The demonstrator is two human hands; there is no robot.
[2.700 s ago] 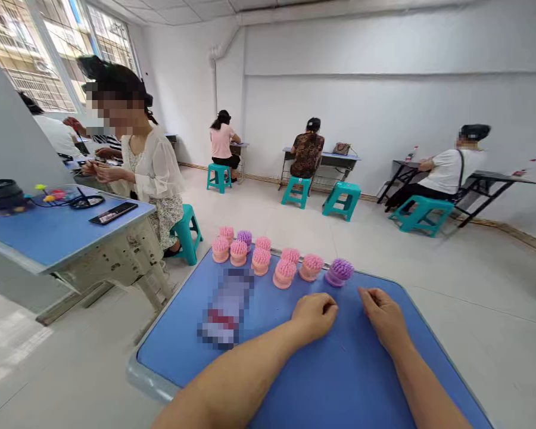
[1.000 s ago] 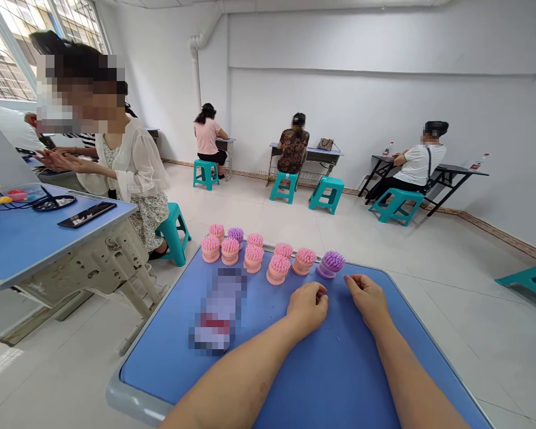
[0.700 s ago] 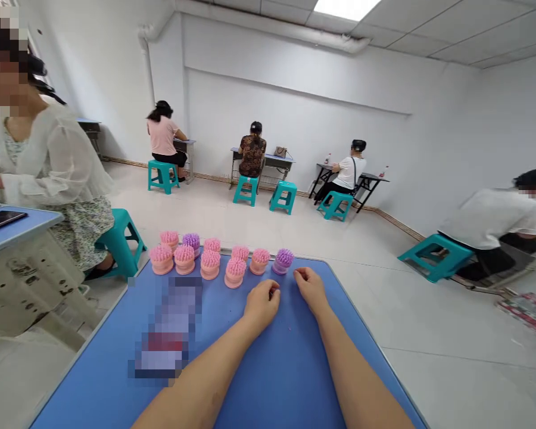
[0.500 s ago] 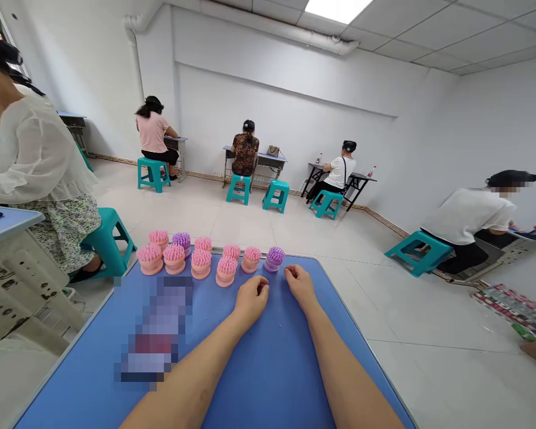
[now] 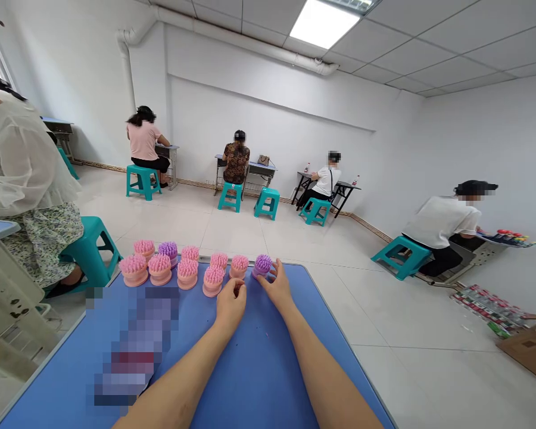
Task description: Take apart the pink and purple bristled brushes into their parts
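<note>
On the blue counter [image 5: 245, 381], ten upright brushes stand in rows while the half-open right hand [image 5: 277, 287] touches the end purple brush [image 5: 262, 265] and the curled, empty left hand [image 5: 230, 302] rests beside a pink brush [image 5: 213, 281].

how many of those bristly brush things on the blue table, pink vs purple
pink bristled brushes: 8
purple bristled brushes: 2
total: 10
</note>
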